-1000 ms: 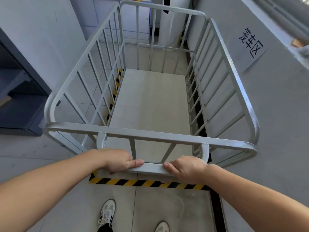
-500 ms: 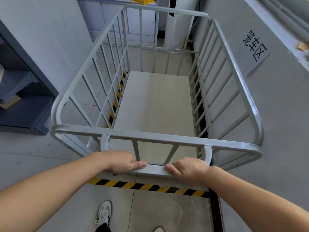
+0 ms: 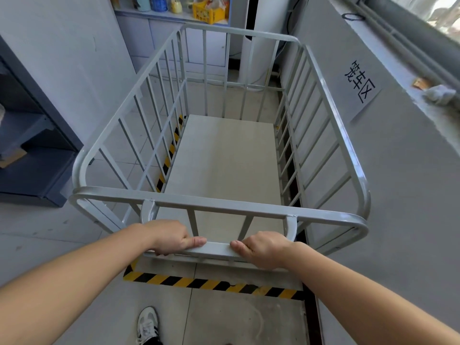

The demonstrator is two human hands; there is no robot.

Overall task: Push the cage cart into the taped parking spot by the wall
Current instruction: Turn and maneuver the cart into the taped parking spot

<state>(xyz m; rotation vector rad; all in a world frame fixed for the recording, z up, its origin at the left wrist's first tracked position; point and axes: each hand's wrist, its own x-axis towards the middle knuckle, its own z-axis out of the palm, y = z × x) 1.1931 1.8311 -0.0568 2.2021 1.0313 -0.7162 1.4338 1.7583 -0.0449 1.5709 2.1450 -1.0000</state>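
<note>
A: What is changing since a second ago?

B: The cage cart [image 3: 224, 155] is rolling deeper into the parking spot. The near strip of striped tape [image 3: 211, 285] was half under the handle before; now it is lying fully free on the floor behind the cart. Also the shelf with bottles [image 3: 174, 8] at the far end is coming into view.

A: And the hands?

B: The left hand [image 3: 171, 237] and the right hand [image 3: 263, 252] are both wrapping the low handle bar [image 3: 217, 249], fingers clamped over it, thumbs lying on top and pointing at each other.

A: So the task is almost finishing?

B: I am judging yes. The cart's back end is already passing the near tape line, and the side tape [image 3: 169, 155] is showing just outside the left bars.

A: How much room is remaining?

B: On the right, the cart's rail is running very near the wall [image 3: 398, 195] with the paper sign [image 3: 361, 88]; I cannot tell if it is touching. On the left, open floor is separating it from the blue shelving [image 3: 32, 150]. Ahead, some floor is remaining before the cabinet [image 3: 159, 38] and the white column [image 3: 263, 46].
</note>
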